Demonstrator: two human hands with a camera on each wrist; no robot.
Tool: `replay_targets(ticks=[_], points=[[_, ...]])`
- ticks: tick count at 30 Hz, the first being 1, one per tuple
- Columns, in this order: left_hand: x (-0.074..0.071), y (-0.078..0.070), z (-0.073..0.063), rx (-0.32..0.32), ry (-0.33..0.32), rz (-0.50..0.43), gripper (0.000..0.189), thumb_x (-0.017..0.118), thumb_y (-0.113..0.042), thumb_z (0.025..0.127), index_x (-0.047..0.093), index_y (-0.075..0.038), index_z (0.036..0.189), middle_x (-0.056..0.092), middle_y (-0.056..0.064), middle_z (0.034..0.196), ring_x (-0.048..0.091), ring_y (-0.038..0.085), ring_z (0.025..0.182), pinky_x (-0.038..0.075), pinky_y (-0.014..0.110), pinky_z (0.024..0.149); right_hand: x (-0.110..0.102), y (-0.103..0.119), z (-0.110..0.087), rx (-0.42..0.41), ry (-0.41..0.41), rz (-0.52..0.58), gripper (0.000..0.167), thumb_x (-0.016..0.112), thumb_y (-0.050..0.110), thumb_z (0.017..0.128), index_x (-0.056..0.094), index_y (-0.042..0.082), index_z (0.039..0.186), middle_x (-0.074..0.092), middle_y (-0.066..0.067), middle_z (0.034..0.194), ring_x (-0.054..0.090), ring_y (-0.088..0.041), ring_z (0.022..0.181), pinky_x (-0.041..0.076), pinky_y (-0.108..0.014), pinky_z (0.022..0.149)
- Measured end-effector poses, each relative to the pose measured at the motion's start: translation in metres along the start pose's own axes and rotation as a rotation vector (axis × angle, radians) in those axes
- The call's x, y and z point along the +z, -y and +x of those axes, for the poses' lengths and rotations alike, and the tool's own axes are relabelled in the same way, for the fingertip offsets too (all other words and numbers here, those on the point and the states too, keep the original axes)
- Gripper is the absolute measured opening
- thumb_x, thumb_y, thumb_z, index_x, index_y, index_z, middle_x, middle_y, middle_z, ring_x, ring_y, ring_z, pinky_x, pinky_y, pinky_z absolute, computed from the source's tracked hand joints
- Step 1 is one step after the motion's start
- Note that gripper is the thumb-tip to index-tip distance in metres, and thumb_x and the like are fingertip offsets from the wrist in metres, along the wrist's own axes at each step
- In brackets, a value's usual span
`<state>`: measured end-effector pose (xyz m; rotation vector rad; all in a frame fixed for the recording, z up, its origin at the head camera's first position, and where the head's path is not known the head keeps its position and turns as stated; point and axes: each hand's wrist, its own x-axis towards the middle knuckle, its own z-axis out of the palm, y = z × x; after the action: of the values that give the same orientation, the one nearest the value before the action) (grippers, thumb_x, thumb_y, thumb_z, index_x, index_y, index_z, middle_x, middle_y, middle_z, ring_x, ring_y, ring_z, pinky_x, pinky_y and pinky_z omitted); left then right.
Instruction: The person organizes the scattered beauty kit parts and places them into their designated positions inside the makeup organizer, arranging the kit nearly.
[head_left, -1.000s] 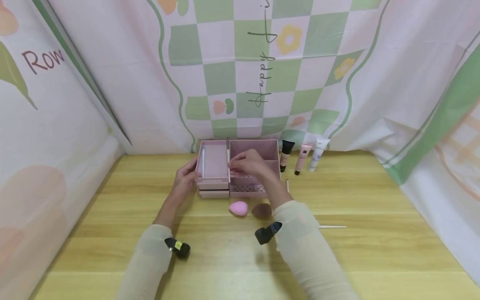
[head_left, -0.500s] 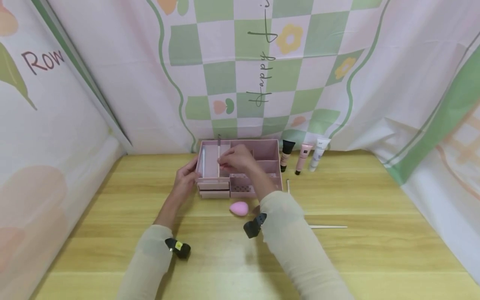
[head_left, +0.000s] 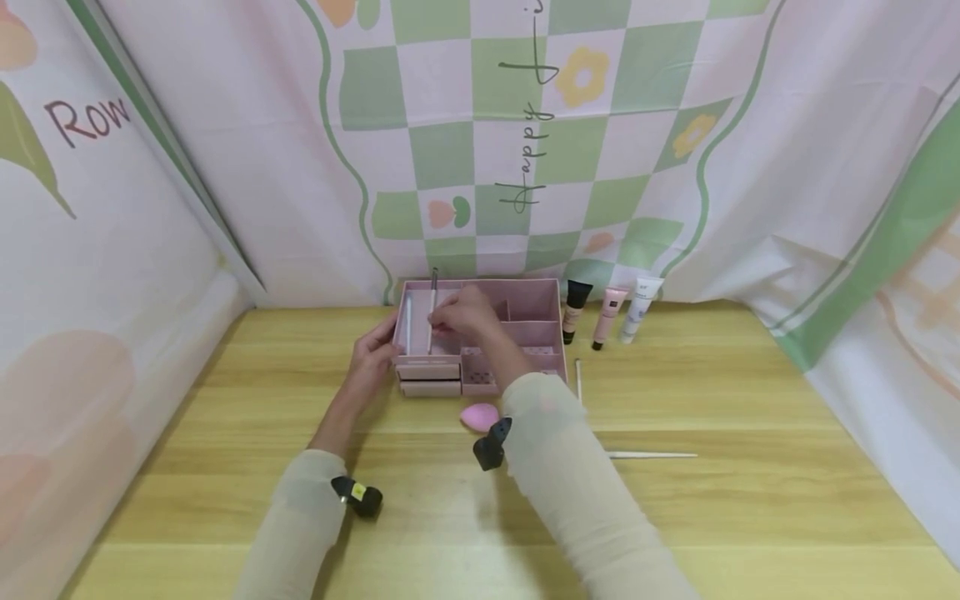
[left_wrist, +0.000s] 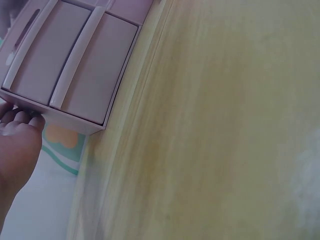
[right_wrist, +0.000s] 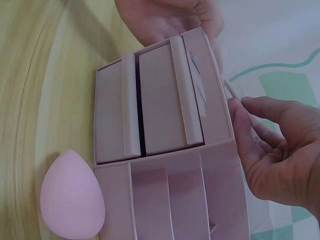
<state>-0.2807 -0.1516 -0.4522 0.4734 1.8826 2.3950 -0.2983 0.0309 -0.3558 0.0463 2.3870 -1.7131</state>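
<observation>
A pink makeup organizer stands against the back curtain, with drawers at its front left. My left hand holds the organizer's left side, its fingers bent against the side wall. Above the upper-left compartment, my right hand pinches a thin makeup brush between thumb and fingers. The brush stands nearly upright, with its grey end upward and its pale handle pointing down into that compartment. A slim white stick, perhaps another brush, is at the compartment's left side. My right hand hides part of the organizer's middle.
A pink makeup sponge lies before the organizer. To its right stand a black-capped tube, a pink tube and a white tube. A short brush and a white stick lie on the wooden table.
My right hand has moved left with the brush, from the compartment's right wall to over its middle. My forearm now covers the brown sponge seen earlier. My left hand stays in place.
</observation>
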Motion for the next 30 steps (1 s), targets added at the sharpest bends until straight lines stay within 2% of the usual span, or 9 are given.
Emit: replay_targets(ticks=[4, 11, 15, 19, 22, 30], points=[[0.0007, 0.0003, 0.0007, 0.004, 0.002, -0.004, 0.068, 0.041, 0.011, 0.090, 0.021, 0.010, 0.155, 0.016, 0.026, 0.168, 0.020, 0.042, 0.156, 0.045, 0.010, 0.108, 0.0016, 0.0001, 0.0013, -0.004, -0.023, -0.024, 0.020, 0.069, -0.005, 0.084, 0.073, -0.013, 0.103, 0.063, -0.001, 0.062, 0.059, -0.005, 0.052, 0.057, -0.013, 0.053], [0.0001, 0.0023, 0.0019, 0.006, 0.002, 0.002, 0.068, 0.040, 0.013, 0.089, 0.021, 0.011, 0.155, 0.016, 0.026, 0.168, 0.018, 0.042, 0.156, 0.042, 0.016, 0.115, 0.0028, 0.0015, 0.0006, 0.036, -0.039, -0.013, 0.021, 0.070, -0.006, 0.083, 0.072, -0.013, 0.103, 0.064, -0.005, 0.065, 0.060, -0.008, 0.053, 0.062, -0.019, 0.059], [0.0002, 0.0030, 0.0015, 0.012, 0.005, 0.000, 0.069, 0.041, 0.012, 0.089, 0.021, 0.011, 0.155, 0.016, 0.025, 0.168, 0.018, 0.041, 0.157, 0.042, 0.013, 0.113, 0.0034, 0.0032, -0.0006, 0.044, -0.038, -0.042, 0.022, 0.070, -0.006, 0.083, 0.072, -0.014, 0.104, 0.076, -0.021, 0.083, 0.061, -0.009, 0.052, 0.064, -0.022, 0.063], [0.0003, 0.0026, 0.0004, 0.018, 0.006, 0.001, 0.069, 0.041, 0.011, 0.089, 0.022, 0.010, 0.155, 0.018, 0.025, 0.168, 0.019, 0.040, 0.157, 0.042, 0.013, 0.113, 0.0041, 0.0052, -0.0012, 0.053, -0.035, -0.084, 0.023, 0.071, -0.005, 0.083, 0.072, -0.013, 0.105, 0.075, -0.029, 0.103, 0.060, -0.008, 0.051, 0.064, -0.022, 0.063], [-0.0003, 0.0025, 0.0001, 0.013, 0.003, 0.004, 0.068, 0.041, 0.011, 0.090, 0.022, 0.009, 0.156, 0.018, 0.024, 0.168, 0.019, 0.039, 0.157, 0.040, 0.016, 0.116, 0.0054, 0.0062, -0.0007, 0.061, -0.036, -0.106, 0.023, 0.071, -0.005, 0.083, 0.073, -0.013, 0.105, 0.075, -0.029, 0.104, 0.060, -0.008, 0.050, 0.063, -0.021, 0.062], [-0.0019, 0.0019, 0.0007, -0.004, 0.012, 0.017, 0.069, 0.041, 0.010, 0.091, 0.022, 0.007, 0.157, 0.017, 0.022, 0.169, 0.019, 0.040, 0.157, 0.039, 0.022, 0.119, 0.0095, 0.0070, 0.0008, 0.083, -0.055, -0.208, 0.022, 0.075, -0.002, 0.081, 0.075, -0.008, 0.101, 0.078, -0.022, 0.093, 0.061, -0.009, 0.049, 0.063, -0.020, 0.060]])
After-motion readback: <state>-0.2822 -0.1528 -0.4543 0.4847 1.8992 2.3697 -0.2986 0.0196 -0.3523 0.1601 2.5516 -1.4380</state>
